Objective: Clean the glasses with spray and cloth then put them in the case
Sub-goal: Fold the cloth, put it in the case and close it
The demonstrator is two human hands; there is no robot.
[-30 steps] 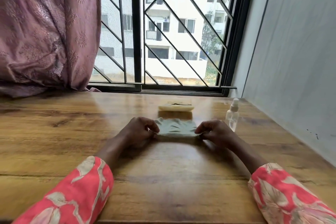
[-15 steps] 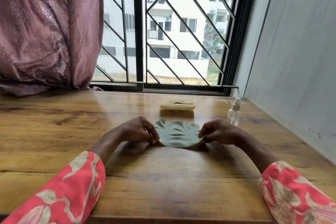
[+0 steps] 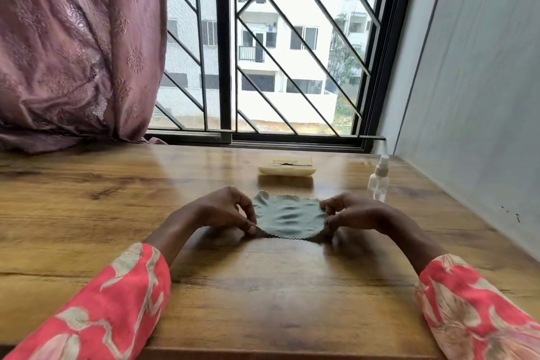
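Observation:
A grey-green cleaning cloth [image 3: 287,218] with a zigzag edge is stretched between both hands just above the wooden table [image 3: 263,286]. My left hand [image 3: 225,210] pinches its near left corner, and my right hand [image 3: 350,212] pinches its near right corner. Behind the cloth lies a cream glasses case [image 3: 287,169], closed. A small clear spray bottle [image 3: 379,180] with a white top stands upright to the right of the case. No glasses are in view.
A grey wall [image 3: 479,96] runs along the table's right side. A barred window [image 3: 277,47] stands at the back edge. A mauve curtain [image 3: 73,47] hangs at the back left, its hem resting on the table.
The folded cloth has been opened out and its near edge pulled toward me. Both hands moved slightly nearer with it.

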